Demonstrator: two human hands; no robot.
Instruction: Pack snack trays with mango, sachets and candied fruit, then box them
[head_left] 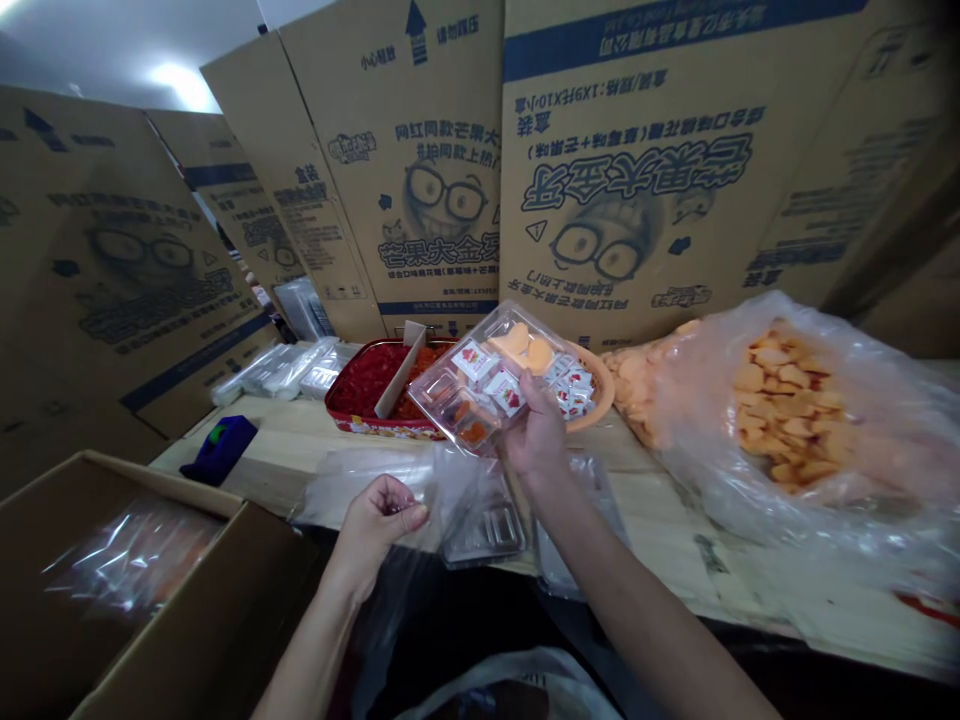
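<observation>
Clear plastic catches the light as the right grip [534,425] holds a compartmented tray [480,375] up off the wooden counter [300,445], fingers closed around its lower edge, tilted as if to keep the contents in view. Red-and-white sachets [504,392] and orange pieces [472,432] fill its cells, just in front of a red tin [352,390] and an orange plate [589,385]. Lower down, the left grip [379,525] is curled nearly closed; whether it pinches anything, I cannot tell. A thin clear bag [375,485] lies just beside it, and a bulging plastic sack [787,410] of orange pieces sits within easy reach on the right.
</observation>
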